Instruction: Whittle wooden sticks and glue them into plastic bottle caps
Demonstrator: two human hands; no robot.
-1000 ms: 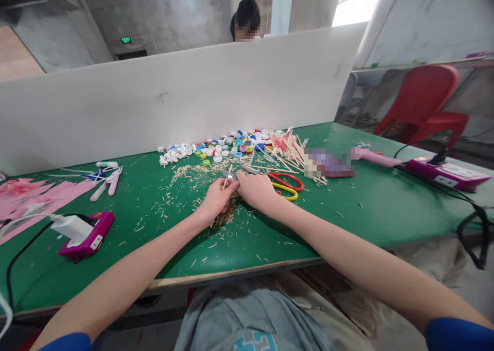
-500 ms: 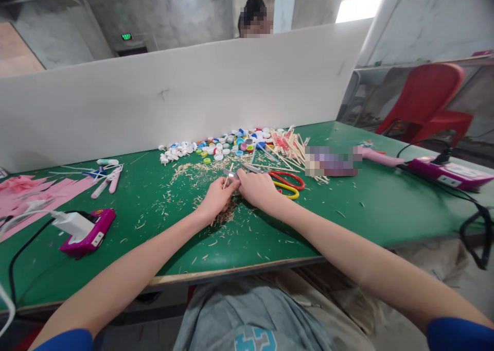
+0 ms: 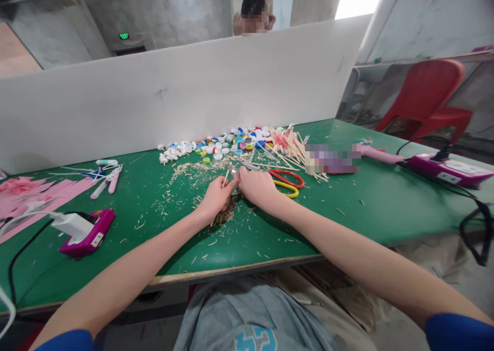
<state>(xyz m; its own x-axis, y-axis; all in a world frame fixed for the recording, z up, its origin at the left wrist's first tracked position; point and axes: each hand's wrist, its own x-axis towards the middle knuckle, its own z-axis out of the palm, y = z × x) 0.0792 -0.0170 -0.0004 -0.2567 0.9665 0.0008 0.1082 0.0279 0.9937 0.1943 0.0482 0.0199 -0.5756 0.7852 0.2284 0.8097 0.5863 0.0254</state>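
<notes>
While the left hand (image 3: 216, 197) pinches a stick (image 3: 225, 179), right hand (image 3: 256, 184) closed, gripping a metal blade (image 3: 232, 169)

The fingers hide much of the thin stick (image 3: 225, 179) in the left hand (image 3: 215, 199) and most of the metal blade (image 3: 233, 169) in the right hand (image 3: 259, 185), which also blocks the middle of the scissors (image 3: 286, 172). Right of the hands, pixelation masks an object (image 3: 332, 159) on the desk (image 3: 239, 250). Left of them, pink sheets (image 3: 71, 187) run off the edge. Beyond them, a white partition (image 3: 173, 93) conceals most of a person (image 3: 253, 2); the green sign (image 3: 124, 36) is too small to read.
</notes>
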